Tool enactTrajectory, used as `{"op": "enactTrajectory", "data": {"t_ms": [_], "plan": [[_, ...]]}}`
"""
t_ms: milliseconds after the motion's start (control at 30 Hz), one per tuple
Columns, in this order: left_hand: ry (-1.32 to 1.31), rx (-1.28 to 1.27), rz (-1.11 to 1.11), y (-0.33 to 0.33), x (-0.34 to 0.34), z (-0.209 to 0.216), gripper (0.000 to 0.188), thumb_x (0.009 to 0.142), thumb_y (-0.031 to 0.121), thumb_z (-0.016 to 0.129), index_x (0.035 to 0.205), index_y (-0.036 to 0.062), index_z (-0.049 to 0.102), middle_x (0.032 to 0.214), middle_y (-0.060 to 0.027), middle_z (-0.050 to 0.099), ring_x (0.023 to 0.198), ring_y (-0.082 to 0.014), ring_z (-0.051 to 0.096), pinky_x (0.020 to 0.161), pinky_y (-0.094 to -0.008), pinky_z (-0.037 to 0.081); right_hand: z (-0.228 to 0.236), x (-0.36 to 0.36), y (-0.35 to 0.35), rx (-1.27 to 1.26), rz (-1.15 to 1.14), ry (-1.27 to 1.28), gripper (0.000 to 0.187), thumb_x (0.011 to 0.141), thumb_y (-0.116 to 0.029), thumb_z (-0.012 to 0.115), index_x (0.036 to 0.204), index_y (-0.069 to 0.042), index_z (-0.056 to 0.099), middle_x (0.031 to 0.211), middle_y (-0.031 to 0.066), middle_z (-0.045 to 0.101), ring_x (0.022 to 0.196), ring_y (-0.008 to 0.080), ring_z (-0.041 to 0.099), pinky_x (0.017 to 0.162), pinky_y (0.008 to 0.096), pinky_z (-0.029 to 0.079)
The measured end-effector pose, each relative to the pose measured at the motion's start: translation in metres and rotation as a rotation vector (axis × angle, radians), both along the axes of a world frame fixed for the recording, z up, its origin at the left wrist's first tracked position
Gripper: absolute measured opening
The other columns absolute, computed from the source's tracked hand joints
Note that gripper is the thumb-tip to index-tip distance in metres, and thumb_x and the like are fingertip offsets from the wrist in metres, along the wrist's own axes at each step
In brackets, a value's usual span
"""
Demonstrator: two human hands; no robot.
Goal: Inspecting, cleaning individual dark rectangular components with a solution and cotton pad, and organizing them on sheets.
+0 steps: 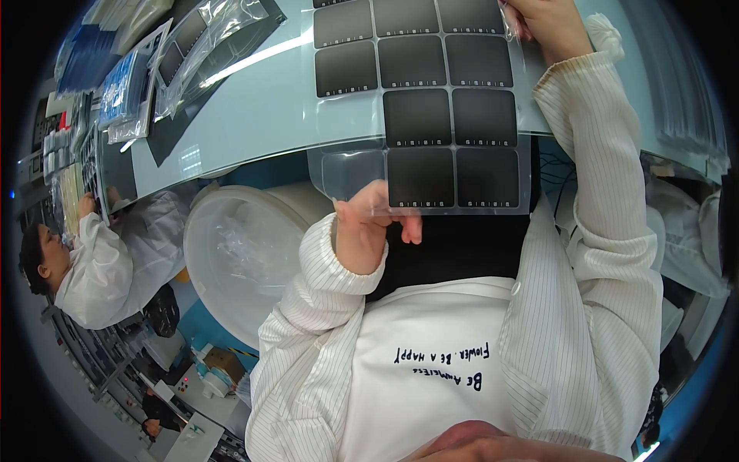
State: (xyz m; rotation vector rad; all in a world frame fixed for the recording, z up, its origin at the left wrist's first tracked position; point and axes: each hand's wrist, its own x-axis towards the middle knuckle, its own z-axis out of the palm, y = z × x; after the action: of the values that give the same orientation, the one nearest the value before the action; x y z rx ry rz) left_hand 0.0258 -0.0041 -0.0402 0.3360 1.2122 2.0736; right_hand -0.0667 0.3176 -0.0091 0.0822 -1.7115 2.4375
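A clear plastic sheet [418, 117] carries rows of black, rounded rectangular pieces with small pale marks along their near edges. It lies on the glass-topped table, and its near end hangs past the table's front edge. Two places at its near left hold no black piece, only clear film. My left hand [369, 223] is closed on the near edge of the sheet, some fingers showing below it. At the sheet's far right edge, my right hand [548, 27] has its fingers curled in against the film; the top of the picture cuts part of it off.
Bagged flat goods [127, 88] and a clear-wrapped dark sheet [188, 54] lie at the table's far left. A stack of clear sheets [681, 85] stands at right. Below the table is a large white tub [202, 262] holding clear plastic. Another person [108, 269] sits at left.
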Motion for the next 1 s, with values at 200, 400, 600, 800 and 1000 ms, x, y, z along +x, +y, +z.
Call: {"op": "enactTrajectory", "data": {"t_ms": [200, 400, 600, 800, 1000], "plan": [[0.095, -0.272, -0.003, 0.021, 0.003, 0.0, 0.043, 0.097, 0.044, 0.045, 0.087, 0.0029, 0.054, 0.069, -0.0052, 0.055, 0.061, -0.0134, 0.054, 0.057, -0.0258, 0.045, 0.011, 0.003, -0.005, 0.363, -0.308, -0.245, 0.013, 0.09, -0.009, 0.062, 0.088, 0.003, 0.058, 0.055, 0.0034, 0.056, 0.036, 0.0092, 0.047, 0.034, 0.0218, 0.033], [0.383, -0.139, -0.225, 0.021, -0.019, 0.014, 0.028, 0.097, 0.026, 0.05, 0.088, 0.0006, 0.057, 0.069, -0.0057, 0.057, 0.06, -0.0155, 0.054, 0.056, -0.029, 0.045, -0.026, -0.014, 0.005, 0.398, -0.391, -0.205, 0.012, 0.087, -0.008, 0.064, 0.084, 0.003, 0.06, 0.058, 0.004, 0.058, 0.038, 0.008, 0.047, 0.036, 0.0218, 0.034], [0.729, -0.124, -0.364, 0.044, -0.036, 0.049, 0.019, 0.091, 0.018, 0.059, 0.091, -0.0005, 0.061, 0.069, -0.0133, 0.058, 0.056, -0.0316, 0.055, 0.055, -0.0325, 0.045, 0.014, -0.003, -0.015, 0.45, -0.328, -0.298, 0.012, 0.086, -0.008, 0.065, 0.083, 0.003, 0.062, 0.065, 0.0041, 0.061, 0.049, 0.0068, 0.052, 0.043, 0.0204, 0.037], [0.854, -0.014, -0.376, 0.055, -0.027, 0.047, 0.016, 0.077, 0.0, 0.071, 0.091, 0.0025, 0.064, 0.069, -0.0101, 0.062, 0.056, -0.0271, 0.06, 0.05, -0.0316, 0.046, 0.012, 0.001, -0.012, 0.356, -0.224, -0.374, 0.011, 0.086, -0.008, 0.066, 0.084, 0.003, 0.063, 0.07, 0.0035, 0.063, 0.058, 0.0068, 0.056, 0.049, 0.0191, 0.04], [0.344, -0.576, -0.199, 0.014, -0.013, 0.049, 0.021, 0.086, -0.003, 0.058, 0.107, -0.0008, 0.064, 0.07, -0.0084, 0.066, 0.055, -0.0144, 0.062, 0.049, -0.0235, 0.05, -0.007, 0.0, -0.008, 0.339, -0.308, -0.253, 0.01, 0.086, -0.007, 0.066, 0.085, 0.002, 0.063, 0.071, 0.0031, 0.063, 0.058, 0.0065, 0.056, 0.051, 0.0193, 0.041]]}}
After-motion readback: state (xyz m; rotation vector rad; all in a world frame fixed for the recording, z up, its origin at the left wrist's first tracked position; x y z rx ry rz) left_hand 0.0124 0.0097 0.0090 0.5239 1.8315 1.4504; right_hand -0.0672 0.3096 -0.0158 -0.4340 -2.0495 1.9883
